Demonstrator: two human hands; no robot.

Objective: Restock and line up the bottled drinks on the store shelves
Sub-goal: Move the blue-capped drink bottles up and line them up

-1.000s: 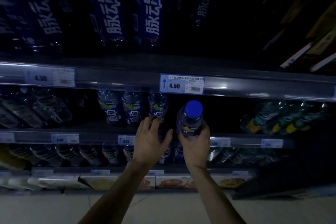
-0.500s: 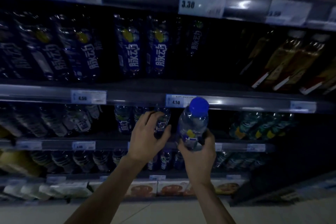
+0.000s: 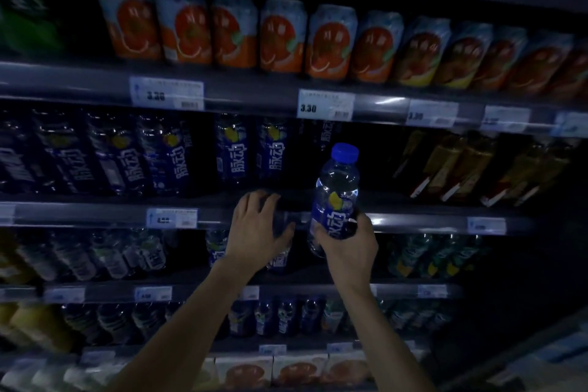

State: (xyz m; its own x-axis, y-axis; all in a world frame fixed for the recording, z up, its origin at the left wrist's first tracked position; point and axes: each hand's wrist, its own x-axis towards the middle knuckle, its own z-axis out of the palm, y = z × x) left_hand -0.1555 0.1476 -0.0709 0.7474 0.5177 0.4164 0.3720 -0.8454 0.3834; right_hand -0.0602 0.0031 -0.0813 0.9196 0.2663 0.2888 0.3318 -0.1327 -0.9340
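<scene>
- While the right hand (image 3: 345, 243) is clamped around the lower half of the blue-capped bottle (image 3: 338, 197), the bottle stands nearly upright in the air, cap up, its long axis close to vertical with a slight lean.
- It hangs in front of the rail of the middle shelf (image 3: 95, 213), not resting on anything; its cap reaches up into a dark gap in the row of blue-labelled bottles (image 3: 235, 153) on that shelf.
- That gap lies up and behind the held bottle, to the right of the last blue-labelled bottle in the front row and left of the brown tilted bottles (image 3: 445, 165). By my reading this is the slot it is meant for, so the move turns on lifting the base over the rail and pushing it back, kept vertical.
- The right hand already carries the load and sits directly below the gap, so it is the nearer one for the placing.
- The left hand (image 3: 259, 229) is empty, fingers spread and curled over the same shelf rail just left of the bottle, near it but not touching it.
- Above, a row of orange-labelled cans (image 3: 281, 38) fills the next shelf; below, more bottles sit in dim light, too dark to read.
</scene>
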